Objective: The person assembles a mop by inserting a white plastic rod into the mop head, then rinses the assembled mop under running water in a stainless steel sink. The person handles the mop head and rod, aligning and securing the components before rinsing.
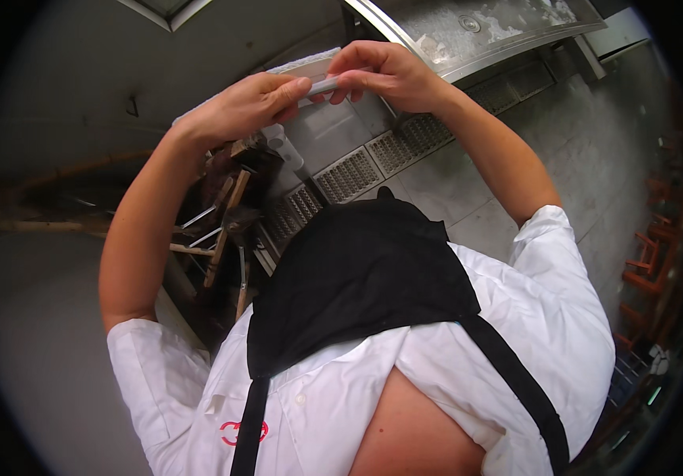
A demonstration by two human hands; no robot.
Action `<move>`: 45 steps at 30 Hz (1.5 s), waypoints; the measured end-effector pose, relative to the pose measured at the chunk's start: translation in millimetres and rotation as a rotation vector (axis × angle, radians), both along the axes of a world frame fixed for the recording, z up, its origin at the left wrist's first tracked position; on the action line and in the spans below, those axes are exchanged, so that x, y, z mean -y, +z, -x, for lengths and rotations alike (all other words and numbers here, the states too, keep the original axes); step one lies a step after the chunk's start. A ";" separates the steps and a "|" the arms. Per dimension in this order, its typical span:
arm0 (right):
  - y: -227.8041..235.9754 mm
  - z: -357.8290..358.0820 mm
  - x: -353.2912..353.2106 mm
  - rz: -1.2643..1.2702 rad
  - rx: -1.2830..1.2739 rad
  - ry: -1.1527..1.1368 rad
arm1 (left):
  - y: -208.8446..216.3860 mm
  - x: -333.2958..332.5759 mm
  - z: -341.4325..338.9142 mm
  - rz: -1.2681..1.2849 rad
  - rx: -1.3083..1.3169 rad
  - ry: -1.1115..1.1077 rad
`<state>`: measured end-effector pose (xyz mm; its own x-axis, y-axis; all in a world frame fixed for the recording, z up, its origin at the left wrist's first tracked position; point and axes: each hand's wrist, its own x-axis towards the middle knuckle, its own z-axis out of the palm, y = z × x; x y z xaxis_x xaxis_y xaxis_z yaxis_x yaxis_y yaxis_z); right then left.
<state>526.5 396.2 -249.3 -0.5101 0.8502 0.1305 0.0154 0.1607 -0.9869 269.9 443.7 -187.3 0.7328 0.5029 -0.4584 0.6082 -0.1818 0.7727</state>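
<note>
My left hand (258,99) and my right hand (389,75) are raised close together at the top middle, with both arms stretched forward. Between them runs a pale, narrow, rod-like thing (322,87), pinched by the thumb and fingers of each hand. Its exact kind is not plain, and the fingers cover both ends. Just beyond the hands shows a white strip with a fuzzy edge (303,61); whether the hands touch it I cannot tell.
A wet steel counter with a drain (469,24) stands at the far right. Perforated floor grates (349,176) cross the tiled floor (508,174). Wooden frames (228,206) and a whitish plastic container (284,147) are below my left hand. Reddish wooden stools (647,258) line the right edge.
</note>
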 end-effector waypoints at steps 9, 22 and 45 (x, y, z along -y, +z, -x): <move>-13.1 -17.0 18.1 -0.406 0.143 -0.052 | 2.3 10.6 -2.8 0.040 0.040 -0.028; -30.7 -4.7 25.8 -0.393 0.057 -0.132 | 4.3 17.2 -7.8 -0.167 -0.123 0.002; -4.4 18.3 16.3 -0.789 0.206 -0.213 | 5.2 14.0 -8.1 0.018 0.045 -0.042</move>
<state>508.2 380.0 -253.6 -0.4280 0.6292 0.6487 0.2904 0.7755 -0.5606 278.0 429.7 -182.1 0.7732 0.4629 -0.4335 0.5649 -0.1920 0.8025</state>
